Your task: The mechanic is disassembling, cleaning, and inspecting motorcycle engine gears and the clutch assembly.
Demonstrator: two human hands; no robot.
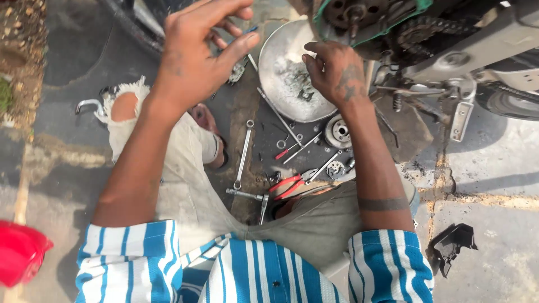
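My left hand (196,56) hovers above the ground tools, fingers loosely curled and thumb apart, with nothing visible between them. My right hand (337,73) is over the right rim of a round metal pan (281,62), which holds grey residue and small parts. Its fingers curl downward and the fingertips are hidden. Just beyond it are a motorcycle's sprocket and chain (421,25).
On the oily ground between my knees lie a long wrench (244,154), red-handled pliers (289,184), a small red screwdriver (286,151), a gear (335,168), a round engine part (338,131) and a T-shaped socket tool (250,195). A red object (19,252) sits bottom left, a black plastic piece (449,244) bottom right.
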